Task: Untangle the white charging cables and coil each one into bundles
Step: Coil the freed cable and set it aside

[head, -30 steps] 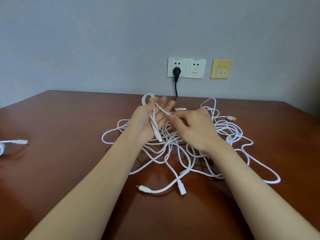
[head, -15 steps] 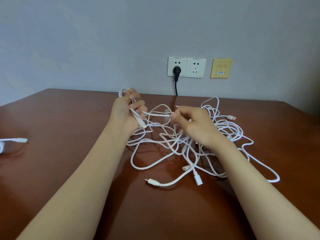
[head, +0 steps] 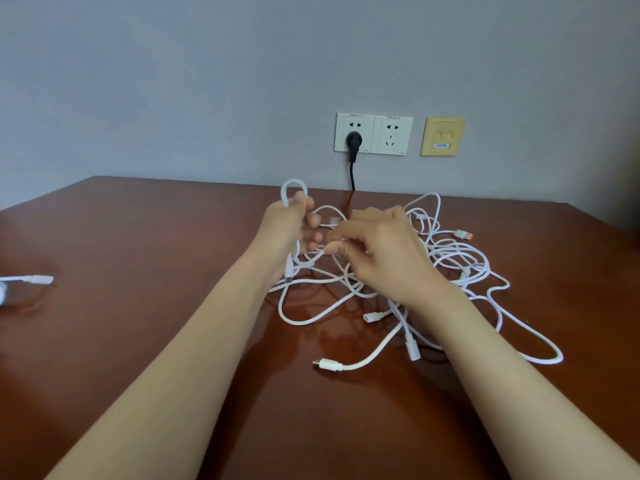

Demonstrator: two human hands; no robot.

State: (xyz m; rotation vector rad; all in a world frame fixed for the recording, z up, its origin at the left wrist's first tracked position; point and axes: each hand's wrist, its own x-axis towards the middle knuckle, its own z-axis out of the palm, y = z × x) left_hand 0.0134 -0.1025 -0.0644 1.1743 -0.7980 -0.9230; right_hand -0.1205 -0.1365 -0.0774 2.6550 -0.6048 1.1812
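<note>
Left hand [head: 289,230]: closed around a white cable; a small loop [head: 293,192] is seen standing up out of the top of the fist, and a plug end [head: 289,271] is seen hanging below the hand.
Right hand [head: 381,251]: curled, back turned up; a strand is pinched between thumb and forefinger at the left edge of the hand, just beside the left hand's fingers.
Hands: held close together above the table, at the left side of the tangle.
Cables [head: 450,265]: a loose white tangle is spread on the table, under and to the right of the hands; strands are crossed over one another, and how many cables are in it cannot be told.
Long loop [head: 540,355]: run out from the tangle toward the right front, flat on the table.
Near plug [head: 329,364]: laid on the table in front of the tangle, its tip pointed left.
Orange-tipped plug [head: 464,234]: laid at the far right of the tangle.
Other ends: two more white connectors [head: 375,316] are seen under the right wrist.
Table [head: 138,237]: reddish-brown and glossy.
Left edge: another white cable end [head: 38,279] is laid well apart from the tangle.
Wall: a double white socket [head: 374,134] with a black plug [head: 353,142] in its left half, its cord dropped behind the table; a yellow plate [head: 442,136] is set just to the right.
</note>
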